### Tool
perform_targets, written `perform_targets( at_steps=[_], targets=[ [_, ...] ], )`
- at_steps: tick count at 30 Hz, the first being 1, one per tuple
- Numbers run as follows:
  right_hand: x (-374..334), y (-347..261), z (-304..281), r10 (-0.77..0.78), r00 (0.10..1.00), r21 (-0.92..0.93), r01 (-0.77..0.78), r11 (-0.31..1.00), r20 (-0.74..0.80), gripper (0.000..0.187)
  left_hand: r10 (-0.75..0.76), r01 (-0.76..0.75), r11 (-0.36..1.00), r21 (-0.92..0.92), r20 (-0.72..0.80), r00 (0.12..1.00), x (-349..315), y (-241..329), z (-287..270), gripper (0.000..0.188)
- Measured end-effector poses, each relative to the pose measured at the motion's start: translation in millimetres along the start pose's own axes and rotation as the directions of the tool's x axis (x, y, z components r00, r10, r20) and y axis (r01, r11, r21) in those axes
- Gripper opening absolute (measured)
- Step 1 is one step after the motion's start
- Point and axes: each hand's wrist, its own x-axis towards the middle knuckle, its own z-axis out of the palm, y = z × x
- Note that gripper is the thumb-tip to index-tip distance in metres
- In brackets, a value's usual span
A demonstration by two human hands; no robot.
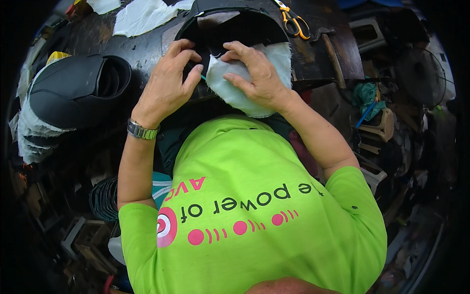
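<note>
In front of my chest, a black shoe upper [254, 30] with white fabric lining [230, 95] lies at the near edge of the dark table. My left hand [171, 76] hovers at its left side, fingers curled, the thumb apart from them. A thin green strip [203, 77] shows beside that thumb; whether I touch it, I cannot tell. My right hand [257, 73] rests over the white lining with thumb and fingers spread. The lining's frayed edge [209, 68] points up between the two hands. Part of the upper is hidden behind my fingers.
Several stacked black uppers with white lining [73, 93] sit at the left. Orange-handled scissors [295, 24] and a wooden-handled hammer [334, 59] lie at the right of the table [313, 54]. White cloth scraps [144, 17] lie at the back. A fan [423, 76] stands farther right.
</note>
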Motion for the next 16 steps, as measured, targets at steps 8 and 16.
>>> perform_targets(
  at_steps=[8, 16],
  targets=[
    [7.5, 4.5, -13.8, -0.102, 0.986, -0.074, 0.112, 0.991, 0.129, 0.051, -0.120, 0.116, 0.992, -0.040, -0.112, 0.987, -5.0, 2.5, 29.0, 0.033],
    [-3.8, -5.7, 19.6, 0.017, 0.997, -0.233, -0.036, 0.972, -0.082, 0.054, -0.031, 0.029, 0.997, 0.077, 0.029, 0.999, -2.2, 18.4, 18.4, 0.033]
  ],
)
